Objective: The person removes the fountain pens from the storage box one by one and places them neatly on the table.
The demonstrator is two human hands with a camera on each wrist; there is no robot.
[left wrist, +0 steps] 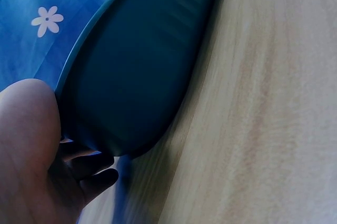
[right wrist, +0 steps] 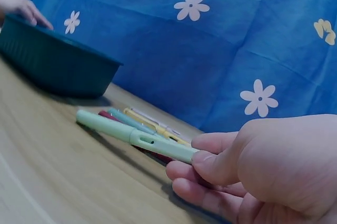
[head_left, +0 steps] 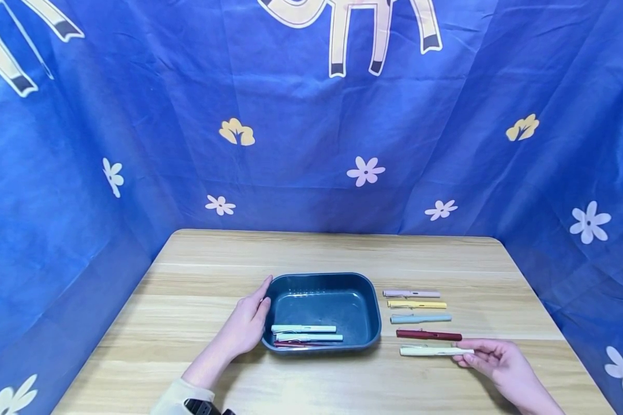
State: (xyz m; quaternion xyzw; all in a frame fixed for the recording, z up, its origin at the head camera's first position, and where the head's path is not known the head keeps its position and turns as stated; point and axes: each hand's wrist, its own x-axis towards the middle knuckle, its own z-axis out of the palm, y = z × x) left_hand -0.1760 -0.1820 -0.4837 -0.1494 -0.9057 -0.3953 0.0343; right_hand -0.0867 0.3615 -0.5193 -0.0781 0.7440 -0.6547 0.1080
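The right hand (head_left: 493, 360) pinches one end of a pale green capped pen (head_left: 430, 350), beside a dark red pen (head_left: 428, 335). The left hand (head_left: 246, 325), partly curled, grips the teal tray (head_left: 316, 311) at its left end.

A curtained booth (head_left: 150, 144) is formed around a wood-grain table (head_left: 213, 253), which is enclosed on three sides by flower-printed blue cloth (head_left: 301, 150).

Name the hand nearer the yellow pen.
Right. The right hand is right of the yellow pen, nearer the person; the left hand is left, across the teal tray.
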